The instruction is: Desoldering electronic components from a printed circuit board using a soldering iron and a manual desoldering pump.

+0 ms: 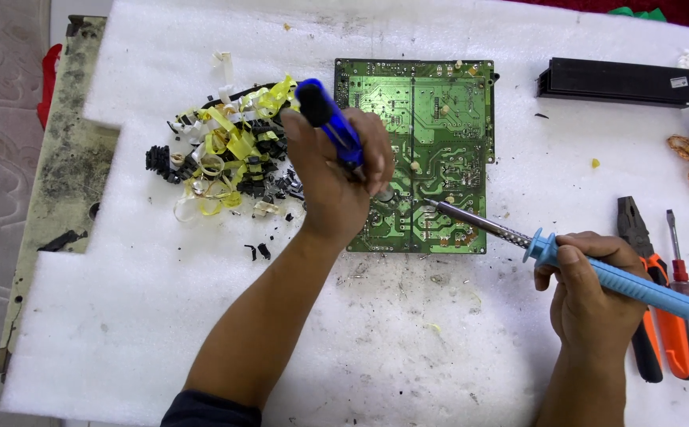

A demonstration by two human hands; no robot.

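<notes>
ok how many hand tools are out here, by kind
soldering iron, in the right hand: 1
blue-handled tool, in the left hand: 1
pliers: 1
screwdriver: 1
total: 4

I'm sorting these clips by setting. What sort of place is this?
Probably an electronics repair or salvage bench: a green circuit board on white foam, a soldering iron in the right hand, and a pile of stripped parts and yellow tape.
</notes>
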